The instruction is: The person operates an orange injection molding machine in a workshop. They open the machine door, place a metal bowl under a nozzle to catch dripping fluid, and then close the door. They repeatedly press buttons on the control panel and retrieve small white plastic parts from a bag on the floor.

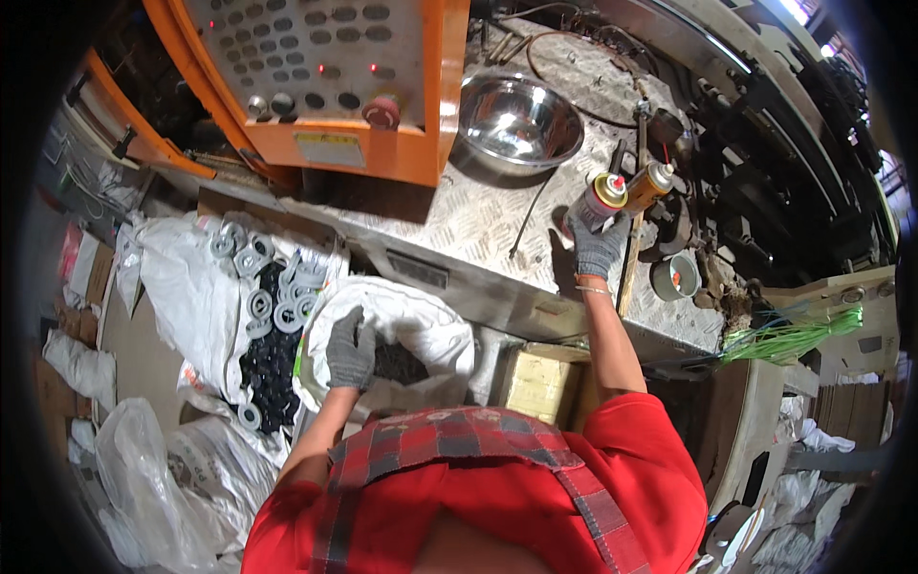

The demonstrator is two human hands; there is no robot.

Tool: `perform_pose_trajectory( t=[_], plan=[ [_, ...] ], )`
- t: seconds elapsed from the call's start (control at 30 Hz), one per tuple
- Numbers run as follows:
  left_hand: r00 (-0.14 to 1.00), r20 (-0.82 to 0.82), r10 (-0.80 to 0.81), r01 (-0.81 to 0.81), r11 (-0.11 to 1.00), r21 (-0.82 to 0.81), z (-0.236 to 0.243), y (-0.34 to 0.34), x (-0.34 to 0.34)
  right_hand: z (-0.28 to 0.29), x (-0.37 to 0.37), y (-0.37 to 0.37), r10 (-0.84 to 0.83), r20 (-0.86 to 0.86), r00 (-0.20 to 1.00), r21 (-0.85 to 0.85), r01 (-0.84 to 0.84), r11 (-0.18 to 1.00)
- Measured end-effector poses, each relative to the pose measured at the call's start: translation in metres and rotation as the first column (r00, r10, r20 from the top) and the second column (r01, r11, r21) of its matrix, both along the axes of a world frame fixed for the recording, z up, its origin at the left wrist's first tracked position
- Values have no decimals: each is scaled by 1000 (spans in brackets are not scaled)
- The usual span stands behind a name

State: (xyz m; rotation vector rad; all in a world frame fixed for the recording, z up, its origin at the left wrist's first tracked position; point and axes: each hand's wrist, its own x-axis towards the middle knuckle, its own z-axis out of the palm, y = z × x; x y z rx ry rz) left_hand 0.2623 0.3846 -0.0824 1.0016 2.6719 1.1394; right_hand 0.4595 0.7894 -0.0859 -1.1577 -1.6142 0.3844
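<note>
My right hand (601,244), in a grey glove, is closed round a spray can (598,199) with a red nozzle, at the front right of the metal bench (507,220). A second, yellow spray can (652,184) stands just behind it. My left hand (352,354), also gloved, is at the left inside rim of an open white sack (440,325), its fingers slightly bent and apart, holding nothing that I can see. Dark small pieces (402,362) show inside the sack.
An orange control panel (296,57) overhangs the bench, beside a steel bowl (519,124). A grey cup (675,276) and green strands (794,335) are at the right. Grey rings and black parts (273,364) lie left of the sack. A yellowish box (535,383) is below the bench.
</note>
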Motion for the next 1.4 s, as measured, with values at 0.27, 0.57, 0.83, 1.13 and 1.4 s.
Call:
perform_pose_trajectory(
  t=[0.27, 0.57, 0.83, 1.13, 1.4],
  plan=[
    [982, 180, -56, 43, 996, 74, -13, 3, -14, 37, -49, -96, 398, 611, 684, -505, -50, 861],
    [904, 303, -301, 342, 935, -90, 15, -35, -79, 3, -93, -7, 168, 733, 659, -370, 179, 912],
    [970, 161, -181, 196, 977, -80, -37, -153, -195, -24, -128, -33, -321, 182, 929, -73, 339, 938],
    [972, 202, 117, -191, 896, 400, 30, -150, -268, 192, -153, -188, 143, 38, 989, 685, -130, 717],
    [937, -119, 330, -244, 856, 455, 82, -160, -388, 248, -169, -205, 128, 28, 991, 317, -130, 939]
  ],
)
